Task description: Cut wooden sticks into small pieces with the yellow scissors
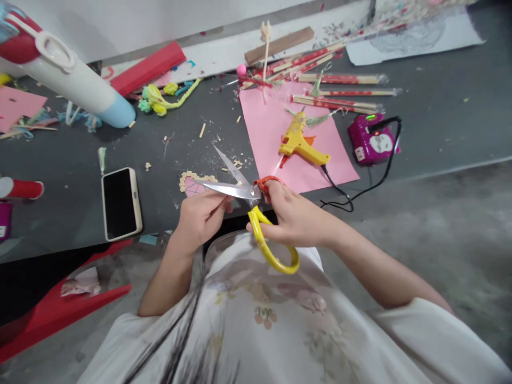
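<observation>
My right hand (290, 210) grips a pair of scissors (236, 189) with one red and one yellow handle loop. The blades stand wide apart and point left. My left hand (202, 216) is closed just below the lower blade, thumb against fingers; what it pinches is hidden. Right behind that hand lies a small pink paper piece (194, 188) edged with short pale stick bits and marked with lines. More cut bits (236, 162) are scattered on the dark table near the blade tips.
A yellow glue gun (300, 141) rests on a pink sheet (260, 128), its cord running towards a purple power block (372, 141). Wrapped chopsticks (340, 101) lie behind it. To the left are a phone (120, 205), a tall bottle (80, 80) and a red thread spool (26, 189).
</observation>
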Tool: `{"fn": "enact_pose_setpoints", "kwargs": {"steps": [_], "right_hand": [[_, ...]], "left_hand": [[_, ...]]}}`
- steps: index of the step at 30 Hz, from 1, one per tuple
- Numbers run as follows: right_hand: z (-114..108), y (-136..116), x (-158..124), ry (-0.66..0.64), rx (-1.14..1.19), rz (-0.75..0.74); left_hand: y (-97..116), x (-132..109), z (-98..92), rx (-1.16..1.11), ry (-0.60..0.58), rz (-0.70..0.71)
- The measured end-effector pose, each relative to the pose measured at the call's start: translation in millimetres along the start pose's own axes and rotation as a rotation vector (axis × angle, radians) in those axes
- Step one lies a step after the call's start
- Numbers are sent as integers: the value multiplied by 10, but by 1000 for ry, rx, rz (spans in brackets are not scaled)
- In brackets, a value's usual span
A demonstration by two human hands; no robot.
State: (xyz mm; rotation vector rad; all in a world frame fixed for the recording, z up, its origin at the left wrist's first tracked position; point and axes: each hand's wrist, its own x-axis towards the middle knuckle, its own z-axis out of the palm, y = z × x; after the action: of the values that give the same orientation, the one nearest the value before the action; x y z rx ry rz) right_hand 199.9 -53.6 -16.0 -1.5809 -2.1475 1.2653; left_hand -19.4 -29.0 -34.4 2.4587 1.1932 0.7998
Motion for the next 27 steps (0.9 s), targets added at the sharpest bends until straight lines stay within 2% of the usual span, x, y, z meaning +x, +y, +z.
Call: {"fn": "enact_pose_setpoints", "kwargs": {"steps": [6, 13, 19, 22, 27], "right_hand": [[-32, 2, 5, 19, 13, -44], [-10, -2, 26, -20, 0, 22], [18, 4, 32, -10, 19, 21], [19, -1, 28, -9, 16, 39], [17, -12, 16, 13, 0, 35]], "left_hand": [[3, 0, 1, -21, -4, -11], [12, -7, 4, 29, -6, -4], [43, -12, 21, 93, 13, -13], [27, -40, 58, 167, 78, -10], [-33, -97, 140, 266, 197, 142]]}}
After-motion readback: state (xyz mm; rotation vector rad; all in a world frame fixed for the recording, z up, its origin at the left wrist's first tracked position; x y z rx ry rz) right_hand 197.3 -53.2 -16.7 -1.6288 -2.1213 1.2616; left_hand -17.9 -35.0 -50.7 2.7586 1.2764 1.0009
